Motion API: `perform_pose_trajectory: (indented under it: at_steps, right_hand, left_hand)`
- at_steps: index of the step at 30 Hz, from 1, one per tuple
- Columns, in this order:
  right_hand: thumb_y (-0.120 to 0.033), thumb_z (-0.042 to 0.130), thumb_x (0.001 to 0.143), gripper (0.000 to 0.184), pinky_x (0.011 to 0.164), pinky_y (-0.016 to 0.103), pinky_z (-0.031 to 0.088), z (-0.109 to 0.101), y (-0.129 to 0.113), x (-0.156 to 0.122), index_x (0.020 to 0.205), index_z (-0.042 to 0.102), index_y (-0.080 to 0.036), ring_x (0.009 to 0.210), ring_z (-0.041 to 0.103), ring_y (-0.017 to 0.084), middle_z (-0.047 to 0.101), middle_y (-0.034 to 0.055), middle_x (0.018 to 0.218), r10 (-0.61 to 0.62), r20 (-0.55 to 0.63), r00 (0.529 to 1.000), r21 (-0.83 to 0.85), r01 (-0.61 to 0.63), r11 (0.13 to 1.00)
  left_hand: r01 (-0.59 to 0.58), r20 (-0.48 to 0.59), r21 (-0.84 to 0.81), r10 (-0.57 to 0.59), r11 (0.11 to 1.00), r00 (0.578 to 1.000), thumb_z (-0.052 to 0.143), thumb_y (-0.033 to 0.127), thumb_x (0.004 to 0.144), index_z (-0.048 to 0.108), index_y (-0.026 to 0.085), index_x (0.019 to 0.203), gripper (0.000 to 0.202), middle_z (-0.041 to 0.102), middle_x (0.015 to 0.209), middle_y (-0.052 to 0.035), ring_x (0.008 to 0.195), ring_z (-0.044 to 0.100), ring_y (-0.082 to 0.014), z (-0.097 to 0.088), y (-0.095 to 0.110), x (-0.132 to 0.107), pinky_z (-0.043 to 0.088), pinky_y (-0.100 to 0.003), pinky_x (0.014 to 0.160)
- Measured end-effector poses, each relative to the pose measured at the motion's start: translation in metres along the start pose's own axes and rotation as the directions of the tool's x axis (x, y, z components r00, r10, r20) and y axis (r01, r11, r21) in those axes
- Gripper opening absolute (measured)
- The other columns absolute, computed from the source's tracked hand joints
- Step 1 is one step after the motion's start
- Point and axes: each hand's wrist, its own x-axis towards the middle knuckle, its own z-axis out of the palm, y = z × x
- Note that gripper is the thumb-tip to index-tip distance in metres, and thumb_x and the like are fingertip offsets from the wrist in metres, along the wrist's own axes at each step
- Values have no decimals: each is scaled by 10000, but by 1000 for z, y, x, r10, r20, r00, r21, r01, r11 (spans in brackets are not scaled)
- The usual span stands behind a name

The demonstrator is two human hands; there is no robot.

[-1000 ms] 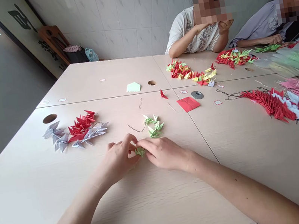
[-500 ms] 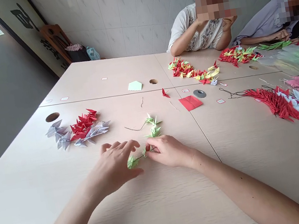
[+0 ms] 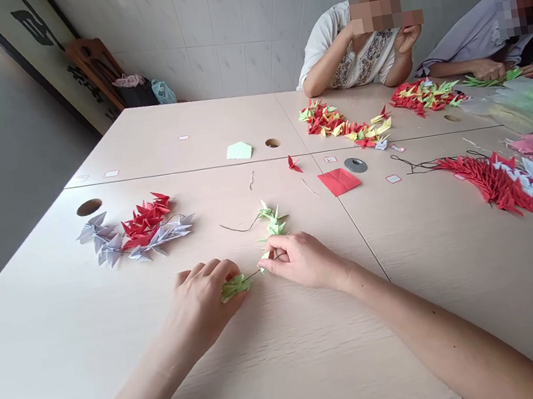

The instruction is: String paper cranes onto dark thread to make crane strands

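**Desk** [image 3: 86, 370]: pale wood-grain, several sections joined, with round cut-outs such as the one at far left [image 3: 89, 207].

**Long strings of paper cranes** [image 3: 490, 186], red, grey and pink, lie at the desk's right. Loose multicoloured cranes [image 3: 340, 124] lie further off, before a person in a white patterned top [image 3: 349, 55].

**Containers:** a pale blue plastic bag [image 3: 163, 92] sits on the floor by a wooden chair [image 3: 97, 71]; its contents are hidden.

**Left hand** [image 3: 205, 303]: fingers curved over a cluster of green paper cranes [image 3: 234, 288], which sits at its little-finger side on the desk. Whether it grips them is hard to tell from this angle.

**Right hand** [image 3: 301, 261]: thumb and fingers pressed together, pinching a black thread [image 3: 252, 273] that runs to the cluster.

**Red paper square** [image 3: 339, 181]: folded, right of the hands.

**Risk:** a hard tug on the thread could tear the paper or strip the cranes from it; a stray forearm could scatter nearby pieces.
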Motion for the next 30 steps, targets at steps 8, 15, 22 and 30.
perform_pose_trajectory:
  at_steps: [8, 15, 22, 30]
  right_hand:
    - [-295, 547, 837, 228, 507, 213, 265, -2, 1, 2, 648, 459, -202, 491, 297, 85, 381, -77, 520, 16, -32, 999, 67, -14, 998]
    - [-318, 550, 847, 223, 492, 213, 240, 1, 2, 3, 675, 462, -207, 484, 276, 80, 341, -86, 516, 22, -64, 998, 158, -11, 987]
    - [-389, 573, 854, 238, 494, 223, 238, 11, 3, 4, 706, 538, -207, 488, 289, 85, 309, -83, 518, 38, -140, 989, 226, -5, 974]
    - [-406, 598, 841, 237, 484, 239, 222, 21, 5, 5, 701, 582, -215, 468, 256, 91, 255, -83, 491, 88, -219, 972, 239, -33, 970]
  left_hand:
    - [-1, -64, -162, -10, 987, 998, 584, 297, 792, 506, 237, 823, 103, 617, 800, 12, 759, 576, -189, 6, -5, 4, 376, -291, 657]
    - [-7, -108, -183, -13, 983, 994, 600, 305, 778, 498, 234, 811, 128, 604, 756, 20, 708, 576, -180, 7, -4, 7, 387, -280, 640]
    - [-13, -114, -221, -13, 975, 993, 596, 315, 791, 568, 245, 992, 215, 650, 876, -9, 782, 611, -188, 13, -1, 8, 426, -287, 661]
    - [-16, -166, -340, -43, 940, 985, 585, 306, 792, 567, 224, 866, 112, 622, 799, 10, 644, 546, -132, 18, 0, 11, 412, -240, 577]
